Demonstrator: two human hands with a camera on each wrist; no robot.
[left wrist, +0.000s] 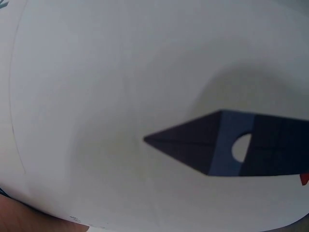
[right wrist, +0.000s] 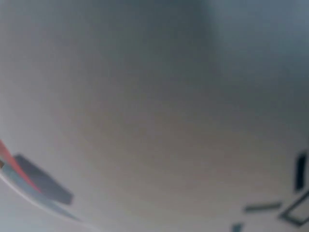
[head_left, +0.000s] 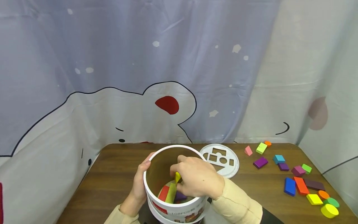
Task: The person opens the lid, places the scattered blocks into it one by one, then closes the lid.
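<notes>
A white bucket (head_left: 173,209) printed with "108PCS" stands near the front edge of the table. My left hand (head_left: 139,182) holds its left side, with the thumb up by the rim. Down inside the bucket, my right hand (head_left: 197,176) pinches a yellow block (head_left: 177,177) between thumb and fingers. Below it lie a red block (head_left: 163,193), a yellow-green block (head_left: 171,193) and a purple block (head_left: 180,196). A pale bucket wall (left wrist: 106,96) with a dark pointed print fills the left wrist view. The right wrist view is a blurred pale surface (right wrist: 145,130) with dark marks.
A white lid (head_left: 233,163) with shaped cut-outs lies behind the bucket on the wooden table (head_left: 112,177). Several coloured blocks are spread at the right, among them a blue block (head_left: 290,186) and a yellow cylinder (head_left: 329,211). A printed curtain (head_left: 112,56) hangs behind.
</notes>
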